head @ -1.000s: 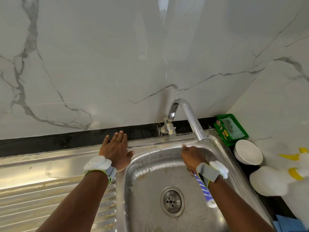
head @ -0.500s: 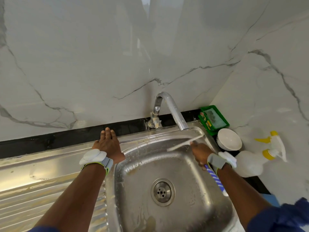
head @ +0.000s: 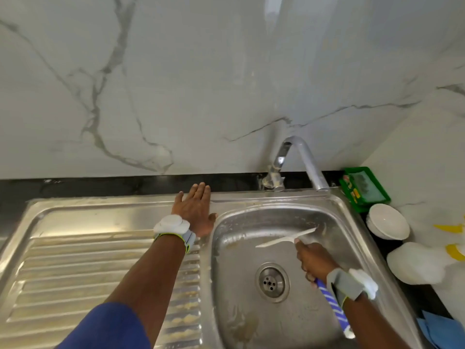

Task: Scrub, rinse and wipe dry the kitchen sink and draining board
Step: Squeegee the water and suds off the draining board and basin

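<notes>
A steel sink (head: 251, 311) with a round drain (head: 271, 282) lies at the right, its ribbed draining board (head: 75, 260) at the left. Brownish residue marks both. My left hand (head: 196, 210) lies flat, fingers spread, on the rim between board and bowl. My right hand (head: 314, 259) grips a brush with a blue-and-white striped handle (head: 334, 311). Its white head (head: 286, 238) rests against the bowl's back wall. The tap (head: 299, 159) arches over the bowl's back right corner; no water is running.
Right of the sink stand a green box (head: 363, 188), a white bowl (head: 387, 221) and a white spray bottle with yellow trigger (head: 422, 263). A blue cloth (head: 440, 331) lies at the lower right. Marble wall rises behind and at the right.
The brush head has come out from under my right hand and moved down and left into the bowl. My left hand stayed flat on the rim. The view shifted.
</notes>
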Motion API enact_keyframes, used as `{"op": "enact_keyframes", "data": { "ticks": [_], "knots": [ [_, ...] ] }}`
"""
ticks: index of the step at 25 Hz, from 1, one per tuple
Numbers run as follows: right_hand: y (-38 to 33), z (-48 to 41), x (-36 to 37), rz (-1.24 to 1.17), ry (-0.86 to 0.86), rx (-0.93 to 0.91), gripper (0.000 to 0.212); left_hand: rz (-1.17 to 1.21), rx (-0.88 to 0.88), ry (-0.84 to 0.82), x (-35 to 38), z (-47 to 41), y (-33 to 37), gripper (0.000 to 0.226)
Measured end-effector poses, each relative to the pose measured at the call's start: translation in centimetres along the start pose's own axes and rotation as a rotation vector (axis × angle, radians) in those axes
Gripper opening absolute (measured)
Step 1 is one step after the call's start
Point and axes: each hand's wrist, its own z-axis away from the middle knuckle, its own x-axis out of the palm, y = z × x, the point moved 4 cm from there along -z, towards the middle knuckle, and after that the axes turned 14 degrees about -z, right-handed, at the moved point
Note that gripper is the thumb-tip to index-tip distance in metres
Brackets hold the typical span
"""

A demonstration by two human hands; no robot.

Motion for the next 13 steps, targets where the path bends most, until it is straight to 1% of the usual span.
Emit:
{"op": "enact_keyframes", "data": {
  "ticks": [3,5,6,8,11,13],
  "knots": [
    [-0.2,4.1,5.5,0.042,0.004,-0.181,0.049,0.037,-0.018,0.164,2.4,6.3,-2.6,0.082],
    [-1.6,6.4,8.6,-0.064,-0.020,-0.261,0.042,0.048,-0.055,0.198,3.8,9.2,-5.2,0.080],
    [-2.4,7.7,11.4,-0.119,-0.081,-0.277,0.039,0.056,-0.105,0.206,4.7,11.1,-8.0,0.077],
    [-4.2,10.1,15.7,-0.229,-0.195,-0.269,0.034,0.082,-0.185,0.249,5.6,13.4,-12.3,0.073],
    [-5.9,13.4,24.2,-0.365,-0.375,-0.163,0.029,0.129,-0.292,0.282,7.4,17.4,-20.7,0.069],
    [-6.7,14.7,28.8,-0.437,-0.415,-0.098,0.025,0.124,-0.329,0.315,8.4,19.1,-25.7,0.069]
  ]
}}
